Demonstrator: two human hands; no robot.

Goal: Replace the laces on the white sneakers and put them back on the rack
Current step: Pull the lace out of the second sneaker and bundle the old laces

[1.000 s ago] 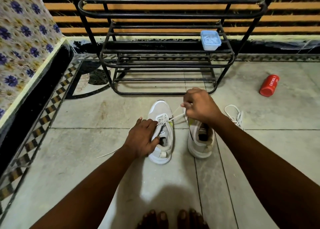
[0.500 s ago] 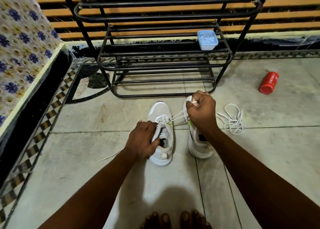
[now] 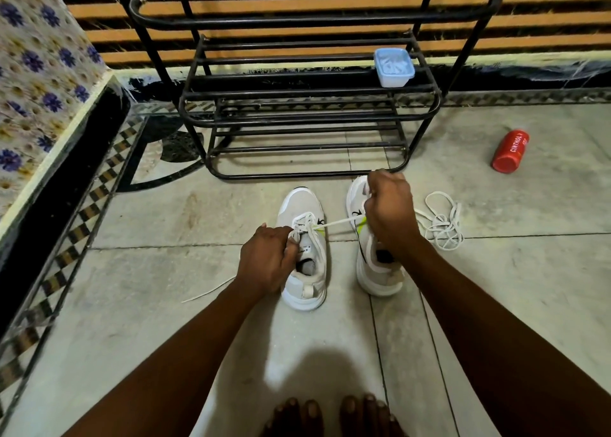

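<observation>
Head view: our left hand grips the left sneaker at its tongue on the floor; our right hand, fisted, pulls its white lace taut over the right sneaker.

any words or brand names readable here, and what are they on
"CINTHOL" in white letters on the red bottle lying on the floor.
A smaller second line beside it on the same bottle: too small to read.
Small black marks on the left sneaker and the right sneaker: logos, no legible letters.
</observation>
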